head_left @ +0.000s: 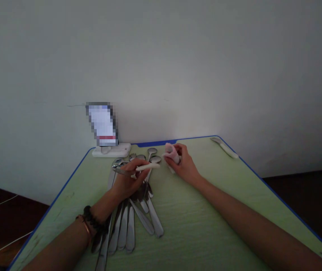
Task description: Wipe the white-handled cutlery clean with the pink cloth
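My left hand [128, 178] is closed on a white-handled knife [150, 166], held above a pile of cutlery. Its pale handle points right and its metal end points left, partly covered by my fingers. In my right hand [185, 163] is a bunched pink-and-white cloth [171, 152], pinched between thumb and fingers, a short way right of the knife handle. Beneath my left hand lie several metal spoons, with one spoon [152, 151] showing its bowl at the far end. A fork [132, 156] shows only its tines. Several metal handles [131, 229] fan out toward me.
Another white-handled knife [228, 149] lies at the table's far right corner. A phone [103, 124] with a blurred screen leans upright on a white stand [124, 149] at the back left. The green table [195, 233] has a blue edge and meets a wall.
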Demonstrator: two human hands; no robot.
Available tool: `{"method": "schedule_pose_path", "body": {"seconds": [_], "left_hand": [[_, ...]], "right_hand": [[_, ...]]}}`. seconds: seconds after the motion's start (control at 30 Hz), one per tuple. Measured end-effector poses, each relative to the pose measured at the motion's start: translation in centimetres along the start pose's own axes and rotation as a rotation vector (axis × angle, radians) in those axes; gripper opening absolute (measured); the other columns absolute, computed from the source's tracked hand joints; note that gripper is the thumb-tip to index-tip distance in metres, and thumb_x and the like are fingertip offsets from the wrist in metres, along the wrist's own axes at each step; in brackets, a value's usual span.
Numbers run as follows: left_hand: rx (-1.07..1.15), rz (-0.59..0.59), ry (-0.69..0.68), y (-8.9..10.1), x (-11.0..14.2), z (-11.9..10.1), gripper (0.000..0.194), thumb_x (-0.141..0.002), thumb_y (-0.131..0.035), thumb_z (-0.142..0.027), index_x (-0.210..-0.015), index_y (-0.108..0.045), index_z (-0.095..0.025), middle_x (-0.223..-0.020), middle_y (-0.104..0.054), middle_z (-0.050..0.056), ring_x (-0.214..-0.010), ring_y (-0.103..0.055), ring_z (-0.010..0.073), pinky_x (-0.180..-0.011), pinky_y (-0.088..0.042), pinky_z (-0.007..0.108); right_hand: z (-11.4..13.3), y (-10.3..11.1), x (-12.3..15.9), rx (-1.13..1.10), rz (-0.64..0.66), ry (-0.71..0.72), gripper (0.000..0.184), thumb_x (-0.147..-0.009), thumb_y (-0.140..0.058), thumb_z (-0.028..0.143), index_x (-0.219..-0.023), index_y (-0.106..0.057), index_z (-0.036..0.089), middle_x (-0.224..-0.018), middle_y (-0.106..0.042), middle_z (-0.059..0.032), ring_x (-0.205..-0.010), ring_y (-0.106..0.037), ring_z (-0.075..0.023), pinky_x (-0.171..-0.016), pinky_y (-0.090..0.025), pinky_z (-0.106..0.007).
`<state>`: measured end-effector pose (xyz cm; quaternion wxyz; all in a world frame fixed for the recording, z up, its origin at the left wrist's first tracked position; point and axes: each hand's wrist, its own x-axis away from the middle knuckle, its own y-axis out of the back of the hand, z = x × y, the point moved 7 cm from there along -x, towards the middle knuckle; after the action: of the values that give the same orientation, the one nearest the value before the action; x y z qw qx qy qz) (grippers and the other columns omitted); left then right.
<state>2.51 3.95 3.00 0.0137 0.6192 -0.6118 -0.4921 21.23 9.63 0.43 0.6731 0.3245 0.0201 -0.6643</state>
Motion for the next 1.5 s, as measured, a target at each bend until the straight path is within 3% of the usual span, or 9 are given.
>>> {"method": "schedule_pose_path", "body": {"seconds": [0.17,0.33,0.63,0.77,0.97,1.13,1.23,1.37,1.5], "left_hand": [[0.012,-0.038,0.000,0.3,0.0,0.1,0.015,-0.085,-0.045,-0.028,-0.090,-0.054,-0.017,-0.074,-0.061,0.002,-0.066,-0.057,0.0144,-0.061,-0.046,0.026],[0.048,-0.035,0.053,-0.1,0.2,1.1,0.023,-0.089,-0.037,-0.033,-0.085,-0.052,-0.016,-0.079,-0.061,0.007,-0.066,-0.056,0.0157,-0.062,-0.046,0.029],[0.053,0.014,0.079,-0.4,0.2,1.1,0.039,-0.093,-0.026,-0.033,-0.092,-0.061,-0.015,-0.092,-0.068,0.011,-0.093,-0.059,0.0210,-0.084,-0.043,0.035],[0.000,0.031,0.021,-0.5,0.1,0.8,0.040,-0.093,-0.026,-0.032,-0.087,-0.061,-0.015,-0.092,-0.068,0.011,-0.106,-0.054,0.0216,-0.089,-0.042,0.035],[0.119,0.051,0.101,-1.1,0.5,1.7,0.029,-0.091,-0.037,-0.032,-0.113,-0.041,-0.014,-0.077,-0.068,0.004,-0.066,-0.063,0.0152,-0.065,-0.048,0.027],[0.083,0.102,0.085,-1.2,0.3,1.0,0.030,-0.091,-0.036,-0.030,-0.117,-0.040,-0.015,-0.082,-0.069,0.004,-0.062,-0.063,0.0129,-0.063,-0.048,0.024],[0.054,0.099,0.066,-1.1,0.2,0.7,0.030,-0.091,-0.036,-0.028,-0.119,-0.039,-0.015,-0.078,-0.068,0.002,-0.058,-0.060,0.0113,-0.060,-0.046,0.023],[-0.036,0.065,0.040,-0.8,0.3,0.7,0.030,-0.090,-0.036,-0.029,-0.115,-0.044,-0.014,-0.065,-0.062,-0.001,-0.054,-0.057,0.0119,-0.056,-0.044,0.022],[-0.080,0.051,-0.024,-0.7,0.4,0.4,0.030,-0.088,-0.040,-0.030,-0.113,-0.046,-0.013,-0.061,-0.059,-0.002,-0.052,-0.055,0.0118,-0.052,-0.042,0.021]], "right_hand": [[-1.2,0.7,-0.6,-0.190,0.002,-0.186,0.034,-0.070,-0.061,0.046,-0.087,-0.053,0.017,-0.078,-0.058,-0.0023,-0.065,-0.051,-0.0141,-0.060,-0.042,-0.027],[-2.0,-0.2,-0.7,-0.604,0.068,-0.274,0.031,-0.069,-0.063,0.047,-0.078,-0.058,0.018,-0.075,-0.060,-0.0001,-0.069,-0.053,-0.0140,-0.067,-0.045,-0.028],[-2.3,-1.6,-0.2,-1.184,0.166,-0.629,0.023,-0.084,-0.045,0.039,-0.086,-0.059,0.021,-0.076,-0.063,0.0006,-0.058,-0.055,-0.0124,-0.062,-0.048,-0.029],[-2.3,-2.0,0.1,-1.202,0.180,-0.673,0.018,-0.082,-0.051,0.036,-0.082,-0.060,0.020,-0.064,-0.061,0.0034,-0.050,-0.051,-0.0092,-0.054,-0.045,-0.023],[-2.7,-2.4,0.0,-1.197,0.136,-0.684,0.022,-0.085,-0.046,0.034,-0.076,-0.059,0.018,-0.056,-0.060,0.0027,-0.046,-0.050,-0.0089,-0.049,-0.044,-0.021],[-2.1,-2.1,0.1,-1.252,0.175,-0.744,0.039,-0.089,-0.032,0.043,-0.082,-0.059,0.016,-0.065,-0.065,-0.0031,-0.055,-0.059,-0.0130,-0.054,-0.049,-0.025],[-1.5,-1.9,0.3,-1.256,0.213,-0.695,0.038,-0.085,-0.038,0.049,-0.093,-0.058,0.018,-0.069,-0.065,-0.0024,-0.056,-0.060,-0.0151,-0.056,-0.050,-0.029],[-1.7,-1.9,0.3,-1.164,0.214,-0.613,0.028,-0.071,-0.060,0.020,-0.098,-0.054,0.023,-0.064,-0.062,0.0053,-0.050,-0.056,-0.0113,-0.053,-0.049,-0.026],[-2.8,-2.7,0.6,-1.092,0.254,-0.676,0.017,-0.069,-0.050,0.013,-0.085,-0.057,0.017,-0.056,-0.060,0.0018,-0.047,-0.055,-0.0132,-0.046,-0.045,-0.024]]}}
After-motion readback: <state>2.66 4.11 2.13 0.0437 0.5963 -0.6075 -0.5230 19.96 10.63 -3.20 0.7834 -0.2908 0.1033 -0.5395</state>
